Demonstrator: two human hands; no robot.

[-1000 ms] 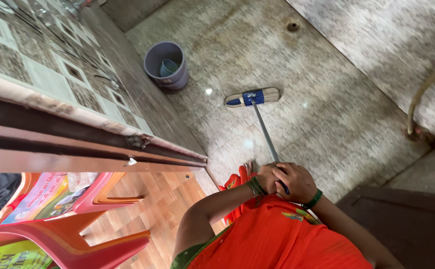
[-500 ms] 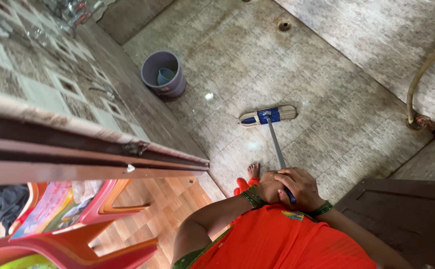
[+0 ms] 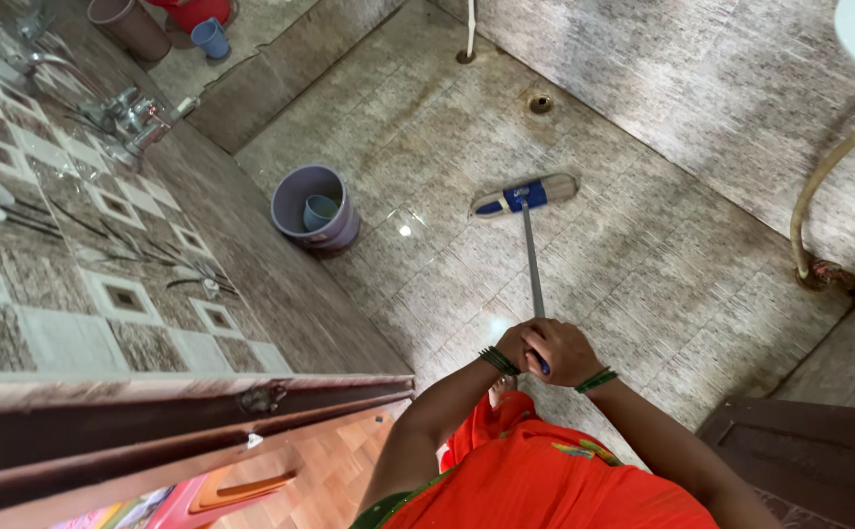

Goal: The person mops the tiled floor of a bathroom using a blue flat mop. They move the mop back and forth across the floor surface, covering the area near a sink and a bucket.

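Note:
A long-handled floor wiper stands in front of me, its metal handle (image 3: 530, 264) running down to a flat head (image 3: 525, 195) with a blue clamp on the wet tiled floor. My left hand (image 3: 517, 345) and my right hand (image 3: 567, 351) are both closed around the top of the handle, pressed together. Green bangles show on both wrists. My orange garment (image 3: 545, 480) fills the bottom of the view.
A grey bucket (image 3: 314, 207) with a small blue mug inside stands on the floor to the left. A patterned tiled wall with taps (image 3: 129, 118) runs along the left. A floor drain (image 3: 540, 103) lies beyond the wiper head. A hose (image 3: 814, 211) curves at the right. A door frame (image 3: 183, 421) crosses bottom left.
The wiper head has moved away from me toward the drain. My view has tilted up, showing more floor and taps; the red chairs have nearly left the frame.

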